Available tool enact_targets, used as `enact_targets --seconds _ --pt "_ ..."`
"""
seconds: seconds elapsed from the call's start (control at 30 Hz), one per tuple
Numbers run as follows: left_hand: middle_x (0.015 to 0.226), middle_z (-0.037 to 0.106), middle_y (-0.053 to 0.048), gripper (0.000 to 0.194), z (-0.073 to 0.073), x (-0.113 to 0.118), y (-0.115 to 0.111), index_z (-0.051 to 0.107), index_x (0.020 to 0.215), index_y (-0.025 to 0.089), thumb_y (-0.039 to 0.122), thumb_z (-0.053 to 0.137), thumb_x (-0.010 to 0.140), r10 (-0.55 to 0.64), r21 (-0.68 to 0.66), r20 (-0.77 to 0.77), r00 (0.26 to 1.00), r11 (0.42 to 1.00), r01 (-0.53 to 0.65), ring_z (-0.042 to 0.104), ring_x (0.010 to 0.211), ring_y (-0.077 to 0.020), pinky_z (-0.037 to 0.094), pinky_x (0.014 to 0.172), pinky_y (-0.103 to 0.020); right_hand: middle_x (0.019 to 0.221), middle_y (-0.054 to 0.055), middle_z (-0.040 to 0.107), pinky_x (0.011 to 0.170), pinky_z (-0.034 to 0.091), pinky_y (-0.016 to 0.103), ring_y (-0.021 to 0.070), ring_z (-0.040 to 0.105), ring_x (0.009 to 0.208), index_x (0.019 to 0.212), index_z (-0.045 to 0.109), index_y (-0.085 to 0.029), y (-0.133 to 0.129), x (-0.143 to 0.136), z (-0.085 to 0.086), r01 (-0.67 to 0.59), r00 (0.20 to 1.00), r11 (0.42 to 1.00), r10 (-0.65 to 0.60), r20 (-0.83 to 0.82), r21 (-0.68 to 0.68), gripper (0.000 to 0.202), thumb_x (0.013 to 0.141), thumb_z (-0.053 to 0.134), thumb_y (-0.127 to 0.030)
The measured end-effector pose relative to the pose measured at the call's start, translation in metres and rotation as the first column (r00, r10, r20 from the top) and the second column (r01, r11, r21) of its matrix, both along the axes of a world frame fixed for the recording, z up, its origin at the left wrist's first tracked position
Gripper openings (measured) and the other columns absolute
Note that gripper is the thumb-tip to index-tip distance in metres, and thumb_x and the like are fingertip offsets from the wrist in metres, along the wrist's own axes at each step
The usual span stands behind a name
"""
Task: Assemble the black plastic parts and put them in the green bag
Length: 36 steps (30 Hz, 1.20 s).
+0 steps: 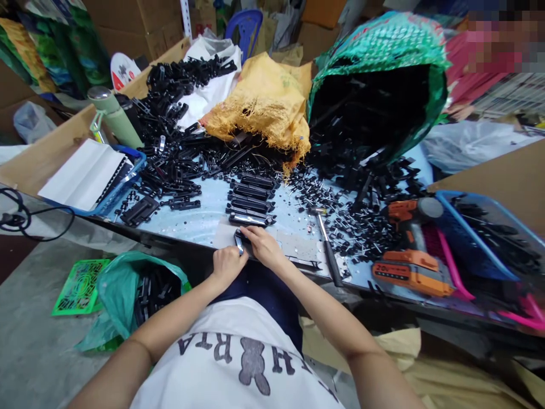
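At the bench's front edge, my left hand (229,264) is closed around the near end of a small black plastic part (239,243). My right hand (263,245) has its fingers pinched at the far end of that same part. Just beyond my hands, several longer black bar-shaped parts (251,203) lie side by side in a stack of rows. To the right of my right hand is a flat grey plate (298,246), and a hammer (327,248) rests beside it with its head pointing away.
An orange cordless drill (411,270) lies at right by a blue basket (477,233). Small pins and black pieces (336,210) cover the bench. A green sack (378,62) and yellow sack (264,96) stand behind. A green bottle (114,116) is left; a teal bag (121,289) sits below.
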<state>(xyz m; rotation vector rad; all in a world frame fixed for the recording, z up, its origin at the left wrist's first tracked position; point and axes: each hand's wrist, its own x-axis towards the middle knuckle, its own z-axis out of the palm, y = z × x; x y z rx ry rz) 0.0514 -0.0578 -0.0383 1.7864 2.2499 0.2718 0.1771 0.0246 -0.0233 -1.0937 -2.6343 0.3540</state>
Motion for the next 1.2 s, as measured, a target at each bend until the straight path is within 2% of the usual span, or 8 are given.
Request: enact_targets --seconds 0.17,0.33,0.47,0.6,0.8,0.9,1.0,1.2 --pt "0.07 0.066 -0.01 0.042 -0.002 0.002 -0.007 0.068 0.074 0.016 0.047 0.043 0.087 -0.062 0.086 0.036 0.997 0.995 0.059 0.063 0.069 -0.0221 0.043 0.061 -0.029 0.083 0.014 0.065 0.067 0.046 0.033 0.0265 0.063 0.08 0.103 0.055 -0.011 0.013 -0.002 0.021 0.52 0.819 0.853 -0.485 0.307 -0.038 0.036 0.088 0.047 -0.042" --pt "0.101 0.063 -0.011 0.024 0.001 -0.026 0.024 0.063 0.102 0.017 0.031 0.051 0.086 -0.287 0.443 0.086 0.954 0.869 0.221 0.059 0.095 -0.0219 0.047 0.079 -0.032 0.086 0.011 0.067 0.068 0.044 0.031 0.0247 0.064 0.08 0.107 0.051 -0.015 0.022 -0.001 0.014 0.521 0.826 0.846 -0.464 0.32 -0.116 0.027 0.082 0.054 -0.025" --pt "0.085 0.065 -0.005 0.014 -0.009 -0.04 0.043 0.064 0.088 0.017 0.024 0.051 0.087 -0.427 0.482 0.282 0.859 0.837 0.258 0.061 0.082 -0.0165 0.05 0.078 -0.029 0.082 0.004 0.067 0.071 0.047 0.029 0.018 0.063 0.073 0.108 0.056 -0.018 0.024 0.032 0.009 0.497 0.857 0.851 -0.512 -0.056 -0.167 0.027 0.081 0.051 -0.022" --pt "0.089 0.066 -0.006 0.017 -0.017 -0.041 0.044 0.064 0.089 0.017 0.026 0.05 0.087 -0.33 0.5 0.345 0.879 0.857 0.125 0.062 0.086 -0.0167 0.049 0.083 -0.03 0.083 0.005 0.067 0.069 0.051 0.026 0.0142 0.064 0.069 0.1 0.062 -0.016 0.021 0.064 0.001 0.317 0.827 0.93 -0.368 -0.426 -0.187 0.025 0.082 0.053 -0.03" --pt "0.089 0.065 -0.005 0.02 -0.016 -0.044 0.041 0.063 0.09 0.017 0.028 0.046 0.089 -0.306 0.446 0.317 0.897 0.883 0.144 0.06 0.087 -0.0155 0.048 0.082 -0.028 0.086 0.008 0.069 0.072 0.055 0.031 0.0166 0.066 0.074 0.096 0.064 -0.017 0.005 0.071 -0.015 0.169 0.892 0.986 -0.149 -0.427 0.009 0.023 0.088 0.049 -0.032" --pt "0.101 0.063 -0.01 0.023 -0.005 -0.038 0.039 0.061 0.098 0.016 0.03 0.046 0.09 -0.359 0.423 0.129 0.924 0.863 0.276 0.056 0.099 -0.0202 0.043 0.087 -0.034 0.092 0.01 0.068 0.079 0.054 0.033 0.0184 0.065 0.086 0.101 0.063 -0.017 -0.001 0.072 -0.019 0.114 0.933 0.984 -0.058 -0.354 0.138 0.022 0.09 0.047 -0.026" --pt "0.113 0.058 -0.013 0.038 0.009 -0.018 0.041 0.055 0.112 0.015 0.041 0.054 0.084 -0.556 0.342 -0.058 0.829 0.769 0.54 0.049 0.109 -0.0267 0.036 0.092 -0.042 0.096 0.012 0.068 0.08 0.053 0.033 0.0184 0.064 0.088 0.107 0.062 -0.016 -0.007 0.077 -0.022 0.058 0.951 0.973 0.013 -0.308 0.222 0.023 0.09 0.046 -0.021" --pt "0.1 0.06 -0.011 0.054 0.01 0.014 0.057 0.048 0.117 0.011 0.046 0.062 0.077 -0.712 0.137 -0.043 0.701 0.691 0.71 0.053 0.099 -0.0253 0.038 0.083 -0.036 0.112 0.012 0.062 0.083 0.051 0.035 0.0195 0.058 0.1 0.121 0.054 -0.016 -0.013 0.09 -0.033 -0.068 0.966 0.971 0.121 -0.228 0.228 0.033 0.089 0.05 -0.025"
